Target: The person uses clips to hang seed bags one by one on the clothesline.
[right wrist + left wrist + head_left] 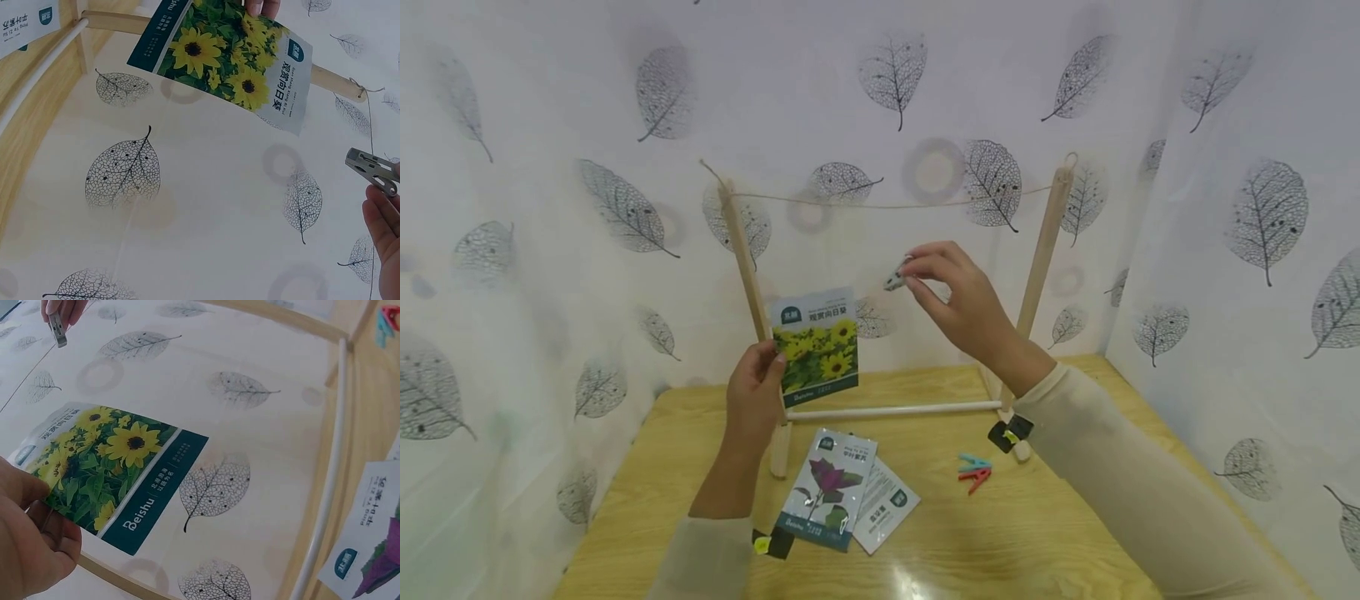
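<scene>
L hand (756,387), fingers curled, grips packet (820,346) at head view's 8 o'clock; R hand (964,302) pinches clip (370,165) at packet's 2 o'clock, tip prob. closed. Looks pre-clipping; next move likely needs packet up to 12 o'clock cord (887,207), clip squeezed apart.

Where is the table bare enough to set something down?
The table is bare in front of the blue clip and red clip, right of the two overlapping packets. Another patch lies between the left forearm and the table's left edge. It's crowded where those packets lie by the left wooden foot, below the held sunflower packet.
</scene>
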